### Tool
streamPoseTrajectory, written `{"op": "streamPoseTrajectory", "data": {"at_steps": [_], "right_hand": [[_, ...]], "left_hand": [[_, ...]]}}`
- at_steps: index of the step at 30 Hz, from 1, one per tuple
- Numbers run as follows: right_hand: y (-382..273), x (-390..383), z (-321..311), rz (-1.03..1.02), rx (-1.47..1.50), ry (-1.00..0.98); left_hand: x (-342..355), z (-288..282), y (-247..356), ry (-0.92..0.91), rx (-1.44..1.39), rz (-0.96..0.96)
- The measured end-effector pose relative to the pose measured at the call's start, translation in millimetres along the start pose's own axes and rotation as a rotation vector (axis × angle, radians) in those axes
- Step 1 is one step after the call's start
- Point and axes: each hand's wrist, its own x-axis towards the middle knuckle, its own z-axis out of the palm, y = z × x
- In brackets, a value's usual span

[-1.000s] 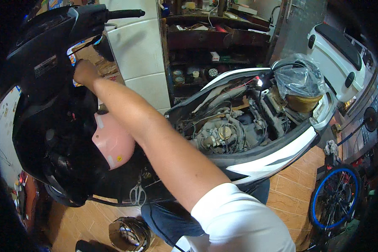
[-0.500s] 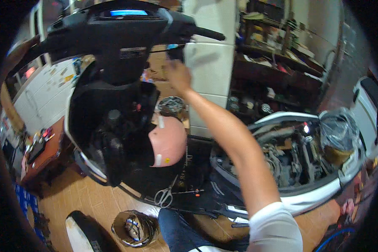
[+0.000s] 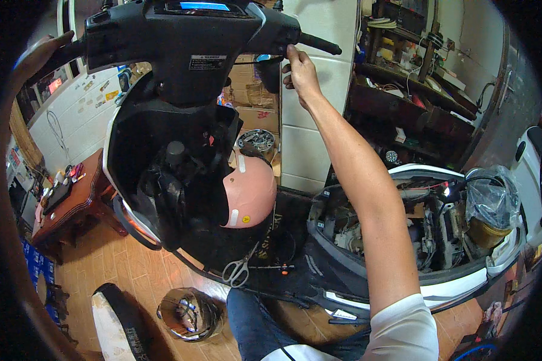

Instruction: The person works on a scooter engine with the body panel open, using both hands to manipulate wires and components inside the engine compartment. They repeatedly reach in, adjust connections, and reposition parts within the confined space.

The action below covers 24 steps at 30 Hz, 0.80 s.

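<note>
A black scooter handlebar (image 3: 162,42) with a lit blue display (image 3: 205,6) spans the upper part of the view. At its left end my left hand (image 3: 43,55) is closed round the handlebar grip (image 3: 72,49), partly lost in the dark rim. My right hand (image 3: 302,77) is just below the inner end of the right grip (image 3: 320,44). Its thumb touches the underside of the switch housing (image 3: 278,29), and the other fingers are curled; whether they hold anything cannot be made out. A thin dark line runs leftward from beside those fingers.
A pink helmet (image 3: 250,192) and scissors (image 3: 237,272) lie on the scooter's footboard. Behind, the engine bay (image 3: 421,231) is exposed, with a plastic-covered container (image 3: 489,201) at its rear. A waste bin (image 3: 190,314) and detached seat (image 3: 115,325) are on the floor; a wooden table (image 3: 81,198) stands left.
My right hand has risen from below the handlebar to its right switch housing, with the thumb now against it. My left hand stays at the left grip. The whole view has shifted slightly.
</note>
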Motion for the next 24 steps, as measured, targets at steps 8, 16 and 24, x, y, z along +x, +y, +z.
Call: {"op": "streamPoseTrajectory", "data": {"at_steps": [8,16,24], "right_hand": [[11,21,-5,-0.089,-0.204,0.018],[1,17,-7,0.130,-0.177,-0.043],[-54,-33,-52,-0.053,-0.609,0.044]], "left_hand": [[14,5,8,-0.113,-0.131,-0.083],[12,-4,-7,-0.061,0.097,-0.012],[56,65,14,-0.302,-0.435,0.025]]}}
